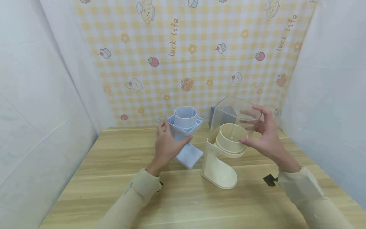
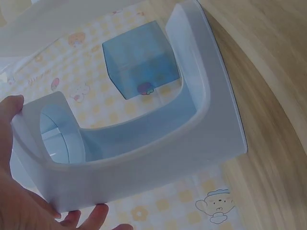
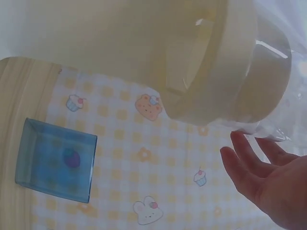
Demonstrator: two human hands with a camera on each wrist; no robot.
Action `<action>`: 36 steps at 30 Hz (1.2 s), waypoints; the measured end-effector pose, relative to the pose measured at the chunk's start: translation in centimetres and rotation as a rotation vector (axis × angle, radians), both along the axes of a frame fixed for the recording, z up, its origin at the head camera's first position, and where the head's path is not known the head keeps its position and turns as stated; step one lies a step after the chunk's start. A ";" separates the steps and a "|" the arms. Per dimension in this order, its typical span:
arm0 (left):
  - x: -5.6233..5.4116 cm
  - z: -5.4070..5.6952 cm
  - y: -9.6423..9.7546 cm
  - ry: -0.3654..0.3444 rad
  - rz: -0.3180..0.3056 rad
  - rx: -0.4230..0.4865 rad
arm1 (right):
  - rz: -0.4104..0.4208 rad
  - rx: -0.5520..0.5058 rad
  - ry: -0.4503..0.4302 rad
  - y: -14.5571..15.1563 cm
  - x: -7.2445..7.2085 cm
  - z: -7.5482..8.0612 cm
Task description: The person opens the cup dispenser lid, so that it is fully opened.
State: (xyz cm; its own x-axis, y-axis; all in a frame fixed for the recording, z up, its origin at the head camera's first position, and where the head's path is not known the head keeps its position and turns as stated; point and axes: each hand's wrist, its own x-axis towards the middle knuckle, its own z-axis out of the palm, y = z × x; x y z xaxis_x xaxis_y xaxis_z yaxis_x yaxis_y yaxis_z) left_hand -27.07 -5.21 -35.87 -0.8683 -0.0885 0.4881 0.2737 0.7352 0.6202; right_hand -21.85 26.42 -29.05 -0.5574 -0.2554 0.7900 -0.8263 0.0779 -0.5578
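A light blue plastic stand (image 1: 183,135) has a flat foot, an upright back and a top tray with a round collar (image 1: 186,117) in it. My left hand (image 1: 168,144) grips this tray, thumb on one side and fingers on the other. To its right stands a cream stand (image 1: 218,173) of similar build, with a rounded foot and a round collar (image 1: 231,138) on top. A clear plastic cover (image 1: 223,119) rises around that collar. My right hand (image 1: 266,132) holds the clear cover at its right side, thumb in front and fingers behind; some fingers show through it.
Behind the cream stand sits a translucent blue box (image 2: 141,60), also seen in the right wrist view. A small black and yellow item (image 1: 270,180) lies by the right sleeve. A checked cloth (image 1: 200,70) hangs at the table's back, with white sheets on both sides.
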 end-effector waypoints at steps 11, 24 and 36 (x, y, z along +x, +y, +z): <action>-1.0 0.3 1.0 0.004 0.019 -0.076 | -0.098 -0.082 -0.004 -1.4 -0.2 -0.5; -2.5 0.9 1.1 0.025 -0.060 -0.123 | -0.212 -0.105 -0.019 -2.6 0.2 -0.3; -4.2 0.8 0.4 -0.037 -0.130 -0.141 | -0.218 -0.069 -0.021 -2.1 -0.1 -0.8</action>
